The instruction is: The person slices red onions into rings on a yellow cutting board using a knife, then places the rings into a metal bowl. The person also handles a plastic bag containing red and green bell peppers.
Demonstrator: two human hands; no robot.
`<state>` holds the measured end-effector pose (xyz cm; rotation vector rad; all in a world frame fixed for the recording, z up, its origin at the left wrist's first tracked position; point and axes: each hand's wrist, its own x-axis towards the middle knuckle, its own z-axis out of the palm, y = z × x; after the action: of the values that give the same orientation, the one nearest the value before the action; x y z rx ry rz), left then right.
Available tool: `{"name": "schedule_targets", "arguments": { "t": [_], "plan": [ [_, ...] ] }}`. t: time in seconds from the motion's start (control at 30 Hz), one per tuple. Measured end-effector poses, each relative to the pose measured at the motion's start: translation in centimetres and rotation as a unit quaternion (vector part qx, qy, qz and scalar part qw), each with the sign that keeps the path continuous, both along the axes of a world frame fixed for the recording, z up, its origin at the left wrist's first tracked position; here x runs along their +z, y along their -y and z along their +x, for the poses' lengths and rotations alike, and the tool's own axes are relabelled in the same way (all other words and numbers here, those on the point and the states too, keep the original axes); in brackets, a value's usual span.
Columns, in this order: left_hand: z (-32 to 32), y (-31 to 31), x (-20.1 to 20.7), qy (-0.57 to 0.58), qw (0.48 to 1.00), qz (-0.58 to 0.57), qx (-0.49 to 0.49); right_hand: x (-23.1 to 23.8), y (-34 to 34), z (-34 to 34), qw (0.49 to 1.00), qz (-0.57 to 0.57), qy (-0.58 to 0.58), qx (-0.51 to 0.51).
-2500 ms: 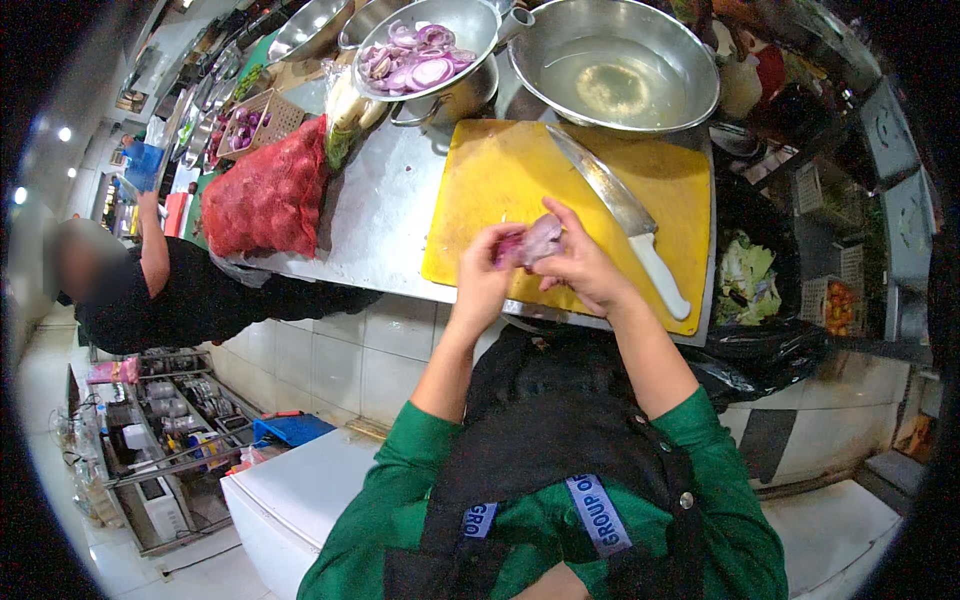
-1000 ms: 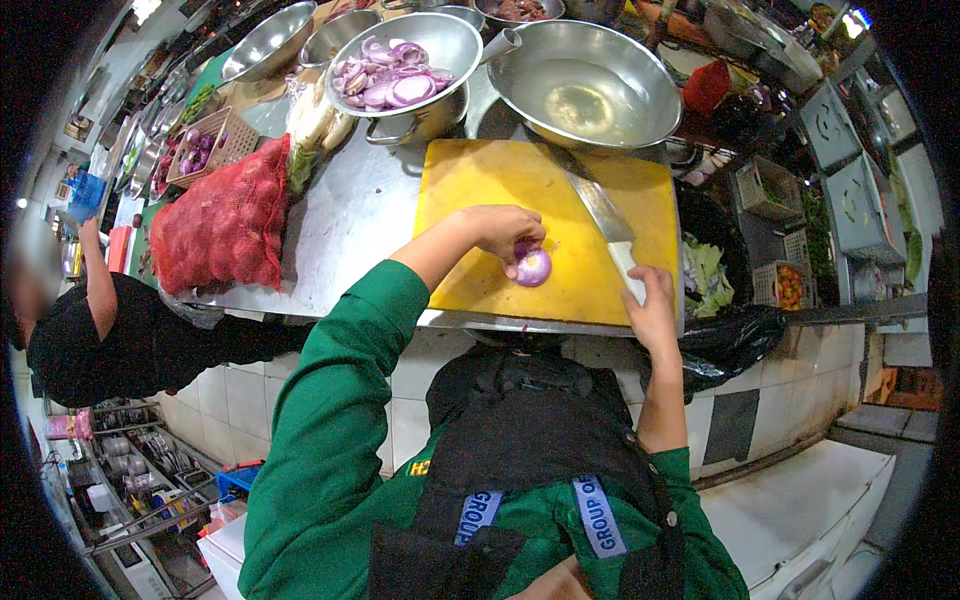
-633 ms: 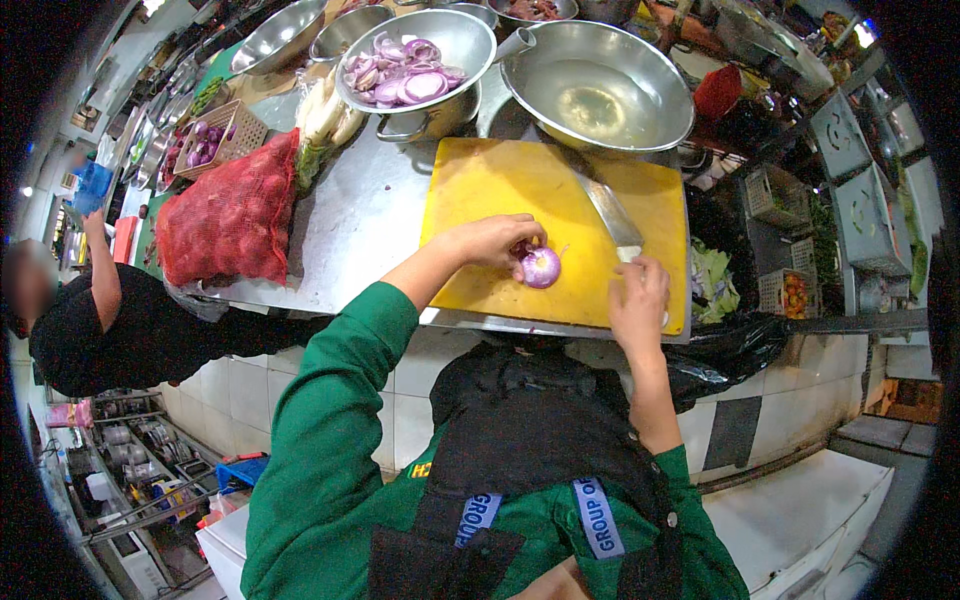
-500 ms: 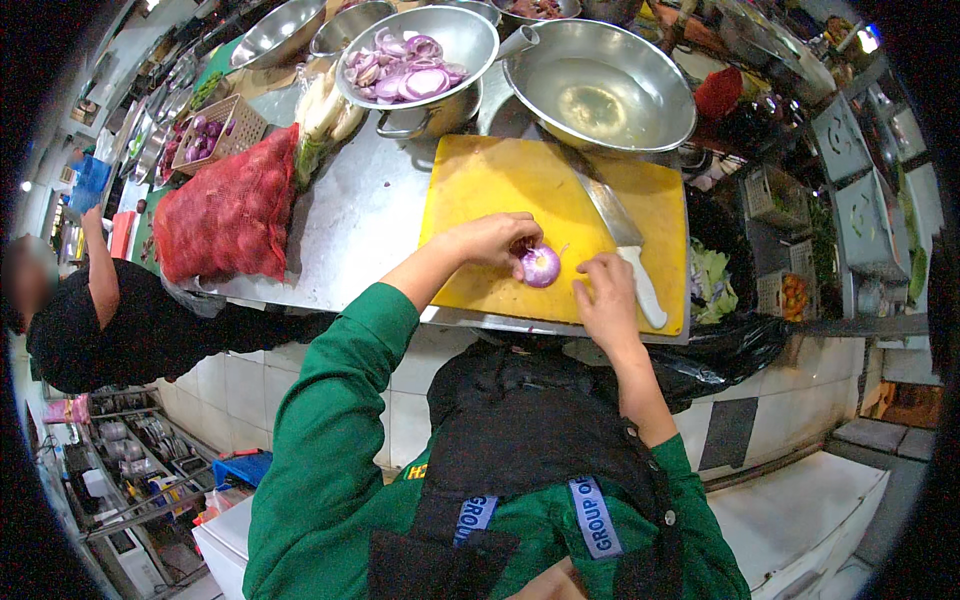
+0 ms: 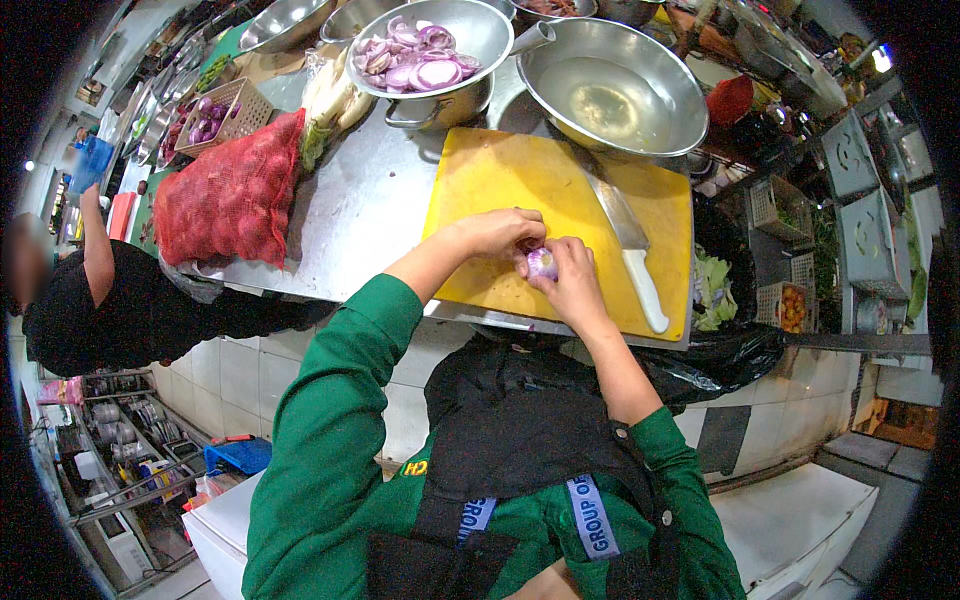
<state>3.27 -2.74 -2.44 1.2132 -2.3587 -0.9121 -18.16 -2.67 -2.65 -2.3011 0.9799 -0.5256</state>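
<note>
Over the yellow cutting board (image 5: 480, 180), both hands close around a purple onion (image 5: 541, 263). My left hand (image 5: 503, 232) grips it from the left with bent fingers, which partly cover it. From the right, my right hand (image 5: 573, 280) holds it between thumb and fingers. A knife (image 5: 640, 275) with a white handle lies on the board, right of my right hand and apart from it. Beyond the board, a metal colander (image 5: 490, 40) of sliced purple onion (image 5: 425, 62) rests on a metal pot (image 5: 440, 112).
A wide metal bowl (image 5: 680, 100) of liquid stands behind the board. A red mesh sack (image 5: 228, 195) of onions lies at the left, beside white-stemmed vegetables (image 5: 333, 95). Black plastic (image 5: 725, 365) hangs at the table's right front. Another person (image 5: 95, 305) stands far left.
My right hand has moved left from beside the knife onto the onion. My left hand stays on the onion, which now shows less between the fingers. The whole view has shifted slightly.
</note>
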Motion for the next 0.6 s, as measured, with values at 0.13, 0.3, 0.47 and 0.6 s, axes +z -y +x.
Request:
{"name": "schedule_targets", "arguments": {
  "t": [0.13,0.3,0.47,0.6],
  "plan": [
    [0.0,-0.9,-0.2,-0.004,0.998,0.031,0.051,0.1,0.0,0.0,1.000,0.015,0.002,-0.007],
    [-0.3,-1.6,-1.0,-0.064,0.990,0.025,0.121,0.1,-0.2,0.2,1.000,0.014,-0.002,-0.019],
    [0.4,-1.1,-1.3,-0.062,0.985,0.073,0.140,0.0,-0.4,0.2,1.000,0.006,-0.008,-0.020],
    [0.5,-0.4,-1.4,-0.048,0.967,0.175,0.177,0.2,-0.5,0.1,1.000,0.012,-0.007,-0.023]
  ]
}}
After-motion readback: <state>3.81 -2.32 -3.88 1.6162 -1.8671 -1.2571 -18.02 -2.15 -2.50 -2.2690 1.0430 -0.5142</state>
